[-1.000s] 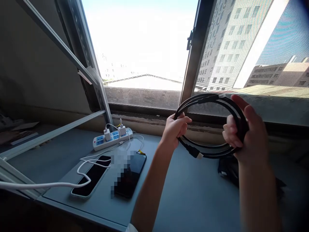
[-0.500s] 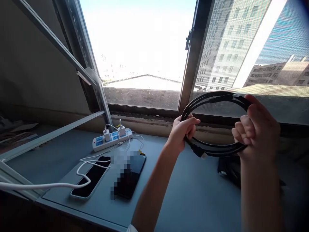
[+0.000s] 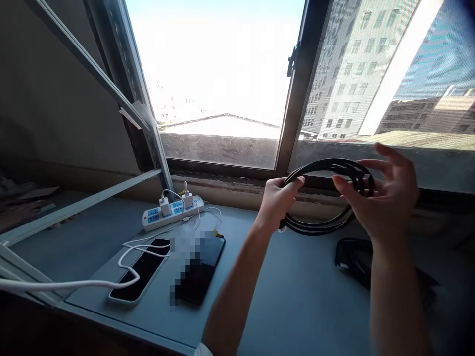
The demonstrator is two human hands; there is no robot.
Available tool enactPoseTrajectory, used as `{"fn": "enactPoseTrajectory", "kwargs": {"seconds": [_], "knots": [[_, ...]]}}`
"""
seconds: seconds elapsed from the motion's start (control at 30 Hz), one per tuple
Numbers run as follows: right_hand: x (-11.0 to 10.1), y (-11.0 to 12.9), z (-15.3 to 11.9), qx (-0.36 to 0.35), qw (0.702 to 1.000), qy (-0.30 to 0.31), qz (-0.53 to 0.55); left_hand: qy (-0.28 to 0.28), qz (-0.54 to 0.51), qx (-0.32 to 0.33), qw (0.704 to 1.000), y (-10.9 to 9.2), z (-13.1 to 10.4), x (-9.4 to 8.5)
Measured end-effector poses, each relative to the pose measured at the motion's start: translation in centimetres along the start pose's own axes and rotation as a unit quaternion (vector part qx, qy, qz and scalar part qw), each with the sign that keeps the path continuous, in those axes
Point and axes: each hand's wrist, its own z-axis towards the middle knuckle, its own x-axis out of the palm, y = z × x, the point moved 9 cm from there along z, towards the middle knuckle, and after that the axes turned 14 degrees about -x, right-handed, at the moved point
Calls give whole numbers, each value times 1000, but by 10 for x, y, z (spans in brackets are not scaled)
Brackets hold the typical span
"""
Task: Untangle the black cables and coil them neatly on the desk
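no text, label, brand, number or sign can be read anywhere.

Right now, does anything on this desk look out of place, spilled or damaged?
A pixelated patch looks odd: it hides part of the black smartphone nearer the left hand. A white cable loops over the other smartphone, slightly untidy. I see no spill or damage; the coiled black cable looks neat.

a blue-grey tabletop [image 3: 297, 301] carries a white power strip [image 3: 174, 213], a pale-edged phone [image 3: 149, 264] beside a dark phone [image 3: 202, 274], white cables [image 3: 92, 284] and, at the shadowed right, a black bundle [image 3: 354, 257], perhaps cable.
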Motion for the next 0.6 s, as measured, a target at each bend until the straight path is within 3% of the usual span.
{"fn": "enactPoseTrajectory", "kwargs": {"seconds": [0.1,0.33,0.4,0.5,0.6], "knots": [[9,7,-2,-61,996,60,-37,-35,51,14,998,-3,0,-6],[34,4,-10,-67,986,153,5,-127,119,-27,984,16,23,-33],[46,-11,-16,-40,983,181,9,-136,161,-64,975,30,35,-42],[69,-52,-38,54,970,234,28,-127,222,-123,959,55,52,-57],[101,-94,-77,150,926,345,36,-143,298,-197,923,85,64,-82]]}}
